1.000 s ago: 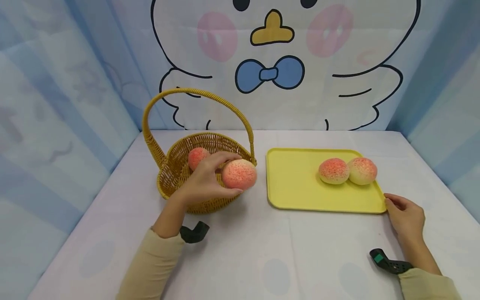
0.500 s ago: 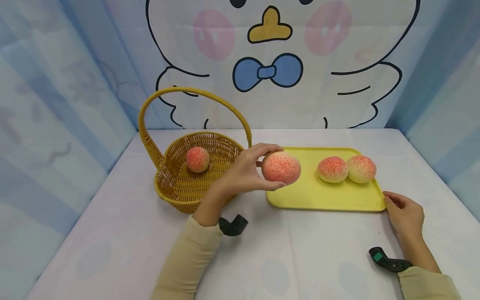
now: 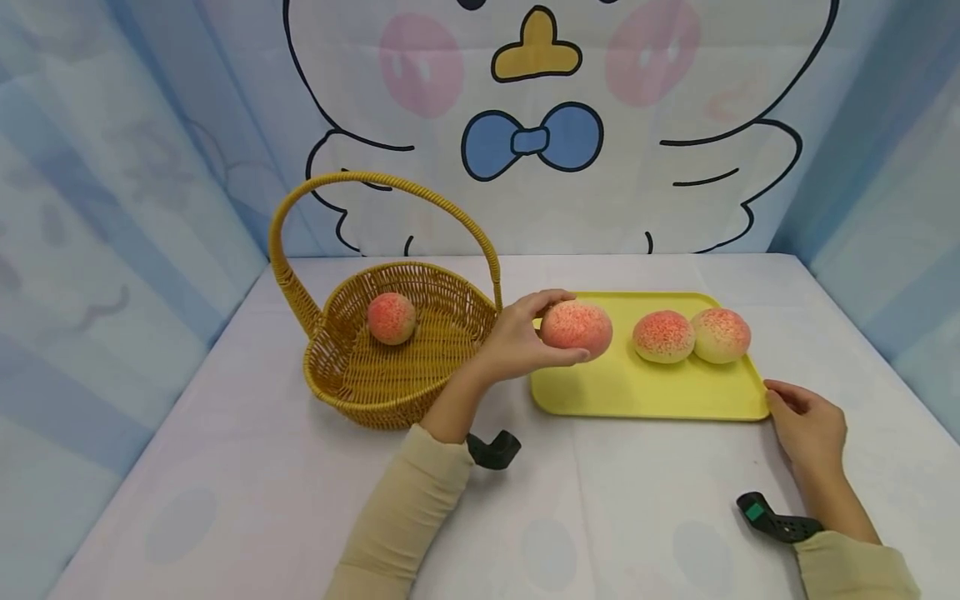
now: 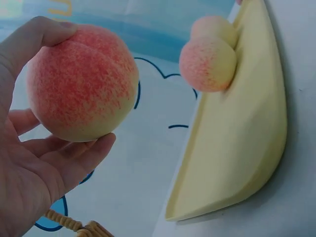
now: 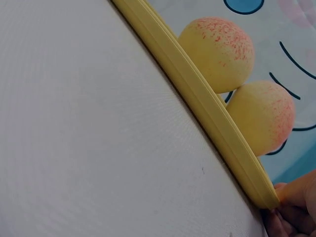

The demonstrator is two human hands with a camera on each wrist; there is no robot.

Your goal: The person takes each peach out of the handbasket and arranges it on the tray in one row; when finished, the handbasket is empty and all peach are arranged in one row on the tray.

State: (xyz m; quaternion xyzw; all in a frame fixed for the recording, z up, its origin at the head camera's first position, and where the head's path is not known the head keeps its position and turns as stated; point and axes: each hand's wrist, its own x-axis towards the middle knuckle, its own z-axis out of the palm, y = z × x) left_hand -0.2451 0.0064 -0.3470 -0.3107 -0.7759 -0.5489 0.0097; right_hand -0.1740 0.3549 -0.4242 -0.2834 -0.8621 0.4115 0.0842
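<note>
My left hand [image 3: 517,340] grips a pink-red peach [image 3: 577,327] over the left part of the yellow tray [image 3: 600,398]. In the left wrist view the thumb and fingers curl around that peach [image 4: 84,84], which hangs apart from the tray [image 4: 237,133]. Two more peaches, one redder [image 3: 663,337] and one paler [image 3: 721,336], lie side by side on the tray's right half. At the tray's front right corner my right hand [image 3: 810,425] pinches the rim, as the right wrist view also shows with the fingers [image 5: 296,192] at the tray's end.
A woven basket [image 3: 360,396] with a tall arched handle [image 3: 390,179] stands left of the tray, with one peach [image 3: 392,318] inside. White cloth [image 3: 585,508] covers the table. A printed curtain [image 3: 525,217] hangs behind it, with blue curtains at both sides.
My left hand has carried the peach from over the basket rightward to above the tray. The right hand stays at the tray's corner.
</note>
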